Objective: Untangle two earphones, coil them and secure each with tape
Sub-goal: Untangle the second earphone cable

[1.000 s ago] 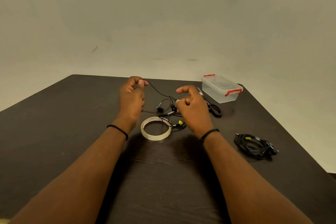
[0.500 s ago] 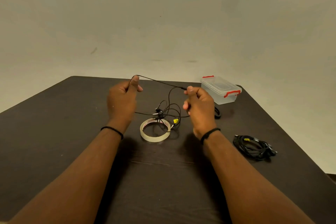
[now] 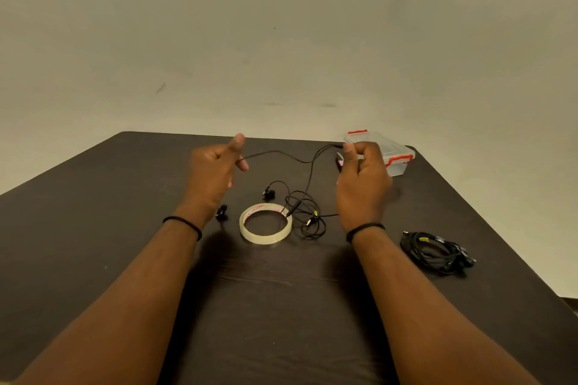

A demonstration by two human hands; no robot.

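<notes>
Both hands are up over the dark table (image 3: 93, 228), left hand (image 3: 212, 175) and right hand (image 3: 362, 178) each pinching a black earphone cable (image 3: 281, 156) stretched between them. Tape roll (image 3: 266, 223) sits below, second coiled earphone (image 3: 438, 251) off right, clear box (image 3: 394, 153) behind.

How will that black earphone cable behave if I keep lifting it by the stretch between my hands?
Likely floppy: the earphone cable sags between the left hand and right hand. Probably light, since pinches carry it. The loose loops by the tape roll look apt to drag and snag; one strand lies across its rim.
</notes>
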